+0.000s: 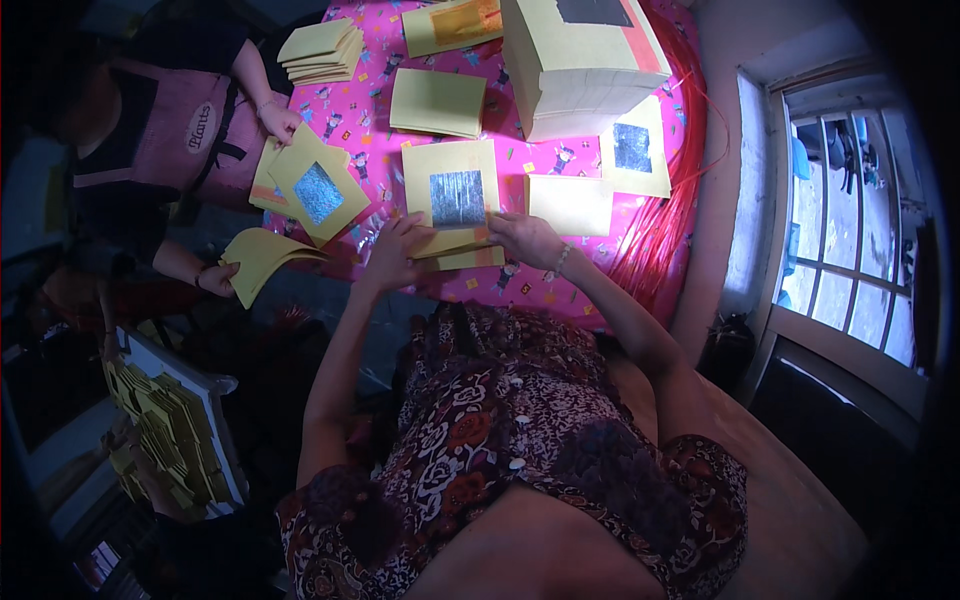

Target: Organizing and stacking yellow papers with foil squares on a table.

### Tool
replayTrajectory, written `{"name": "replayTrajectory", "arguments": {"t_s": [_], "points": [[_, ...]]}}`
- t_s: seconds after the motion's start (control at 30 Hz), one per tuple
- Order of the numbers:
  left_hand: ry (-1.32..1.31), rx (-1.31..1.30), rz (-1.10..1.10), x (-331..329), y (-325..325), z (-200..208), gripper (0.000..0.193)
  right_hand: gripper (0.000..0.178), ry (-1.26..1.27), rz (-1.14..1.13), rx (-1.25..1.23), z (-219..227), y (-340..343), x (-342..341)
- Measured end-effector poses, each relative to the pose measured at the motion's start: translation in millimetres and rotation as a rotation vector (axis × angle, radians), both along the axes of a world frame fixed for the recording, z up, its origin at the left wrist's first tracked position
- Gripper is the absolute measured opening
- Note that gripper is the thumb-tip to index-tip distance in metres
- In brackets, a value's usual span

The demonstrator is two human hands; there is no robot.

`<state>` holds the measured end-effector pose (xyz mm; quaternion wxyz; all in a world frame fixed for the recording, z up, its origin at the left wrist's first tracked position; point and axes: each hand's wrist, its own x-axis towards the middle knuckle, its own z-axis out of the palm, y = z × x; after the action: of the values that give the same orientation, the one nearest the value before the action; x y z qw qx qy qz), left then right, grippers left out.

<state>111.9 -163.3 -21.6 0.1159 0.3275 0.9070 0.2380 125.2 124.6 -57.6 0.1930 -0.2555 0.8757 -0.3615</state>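
In front of me on the table lies a yellow sheet of joss paper (450,168) with a silver foil square on it. Its near edge is turned up in a fold. My left hand (394,254) grips the fold at its left end, fingers bent over the paper. At the right end my right hand (527,241) pinches the same sheet between thumb and fingers. Another yellow paper strip (470,259) shows just below the fold. Close to my right hand is a folded yellow paper piece (568,205).
A tall paper stack (585,95) stands at the back right, beside red plastic strands (665,200). A co-worker's hand (280,122) rests at foil sheets (318,192); their other hand (217,280) holds curved yellow paper (262,260). Folded pieces (320,50) lie far left on the pink tablecloth (375,108).
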Motion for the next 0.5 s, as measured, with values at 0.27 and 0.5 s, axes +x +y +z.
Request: {"name": "replayTrajectory", "arguments": {"t_s": [0.27,0.5], "points": [[-0.048,0.095,0.280,-34,-10,-20,0.017,0.042,0.157,-0.098,-0.194,28,7,-2],[-0.137,0.391,0.456,-52,2,-34,0.019,0.027,-0.050,-0.494,-0.223,-10,-14,-20]]}}
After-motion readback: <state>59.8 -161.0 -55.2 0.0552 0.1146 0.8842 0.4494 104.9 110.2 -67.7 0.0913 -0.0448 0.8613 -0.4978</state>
